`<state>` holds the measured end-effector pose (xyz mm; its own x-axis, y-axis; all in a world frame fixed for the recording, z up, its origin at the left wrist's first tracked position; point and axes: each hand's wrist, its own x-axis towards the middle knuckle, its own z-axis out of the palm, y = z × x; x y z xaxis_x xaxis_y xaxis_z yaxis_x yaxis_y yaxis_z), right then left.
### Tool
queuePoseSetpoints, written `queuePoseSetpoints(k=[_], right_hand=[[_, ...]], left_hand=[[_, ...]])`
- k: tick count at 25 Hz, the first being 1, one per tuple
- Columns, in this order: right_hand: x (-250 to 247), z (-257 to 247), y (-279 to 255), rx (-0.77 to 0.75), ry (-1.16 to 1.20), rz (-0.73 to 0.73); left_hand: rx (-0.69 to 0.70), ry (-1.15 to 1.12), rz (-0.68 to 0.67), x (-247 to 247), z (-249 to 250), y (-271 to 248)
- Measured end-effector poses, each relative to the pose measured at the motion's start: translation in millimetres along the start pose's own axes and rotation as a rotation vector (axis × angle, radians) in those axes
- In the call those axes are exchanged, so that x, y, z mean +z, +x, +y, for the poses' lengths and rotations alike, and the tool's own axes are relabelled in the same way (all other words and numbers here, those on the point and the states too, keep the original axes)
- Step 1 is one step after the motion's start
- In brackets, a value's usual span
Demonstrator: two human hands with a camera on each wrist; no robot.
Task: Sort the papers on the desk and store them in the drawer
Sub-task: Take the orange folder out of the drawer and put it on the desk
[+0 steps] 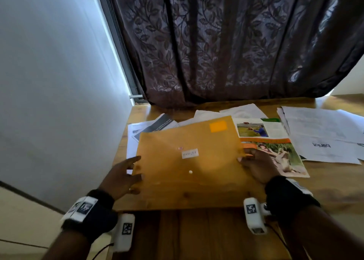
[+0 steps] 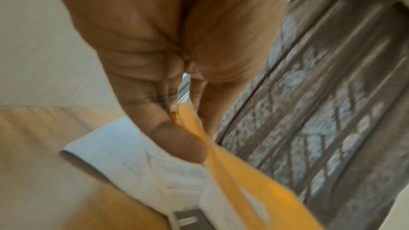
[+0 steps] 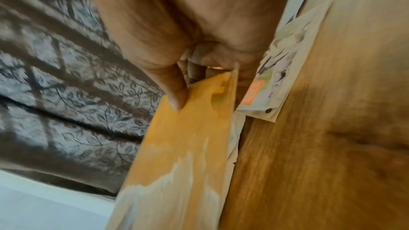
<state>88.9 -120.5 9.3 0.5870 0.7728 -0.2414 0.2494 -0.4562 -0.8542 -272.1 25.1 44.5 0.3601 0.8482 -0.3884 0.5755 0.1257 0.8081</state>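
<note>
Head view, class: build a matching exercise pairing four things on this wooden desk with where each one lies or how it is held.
Things
1. translucent orange plastic folder
2. colourful photo magazine
3. white printed sheet stack
4. dark leaf-patterned curtain

Places or states
A. hanging behind the desk
B. far right on the desk
C. held at both side edges by left hand and right hand
D. partly under the folder's right edge

Pairs: 1-C, 2-D, 3-B, 4-A

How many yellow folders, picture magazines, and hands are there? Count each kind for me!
Yellow folders: 1, the yellow folder, held up at both ends.
Picture magazines: 1, the magazine, lying on the desk.
Hands: 2, the left hand and the right hand.
Total: 4.
The white sheets overlap too much to count.
</note>
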Motion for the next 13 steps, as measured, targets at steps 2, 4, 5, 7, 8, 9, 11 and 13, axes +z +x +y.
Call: queuePoseSetpoints(k=[2, 4, 5, 7, 8, 9, 11, 13], right_hand=[[15.5, -7.2, 28.3, 0.001, -0.038, 0.046], [30.3, -4.5, 55.7, 0.032, -0.035, 0.059], [35.8, -2.1, 65.9, 0.047, -0.024, 0.057], [45.5, 7.5, 82.0, 0.076, -0.005, 0.038], [48.2, 11.2, 85.8, 0.083, -0.020, 0.025], [49.9, 16.2, 88.4, 0.076, -0.065, 0.010], [49.4, 22.8, 84.7, 0.048, -0.208, -0.025], [46.5, 28.8, 74.8, 0.014, -0.304, -0.061]], left_hand=[[-0.039, 0.039, 0.012, 8.8, -4.8, 33.8], [-0.060, 0.101, 0.029, 15.6, -14.1, 63.6], [-0.058, 0.151, 0.045, 17.4, -19.0, 74.1], [-0.059, 0.272, 0.066, 19.6, -29.1, 90.7], [-0.066, 0.328, 0.064, 20.1, -33.2, 96.1], [-0.072, 0.377, 0.059, 20.9, -37.9, 99.8], [-0.105, 0.460, 0.046, 23.0, -45.7, 98.8], [-0.104, 0.570, 0.035, 26.1, -53.2, 90.0]])
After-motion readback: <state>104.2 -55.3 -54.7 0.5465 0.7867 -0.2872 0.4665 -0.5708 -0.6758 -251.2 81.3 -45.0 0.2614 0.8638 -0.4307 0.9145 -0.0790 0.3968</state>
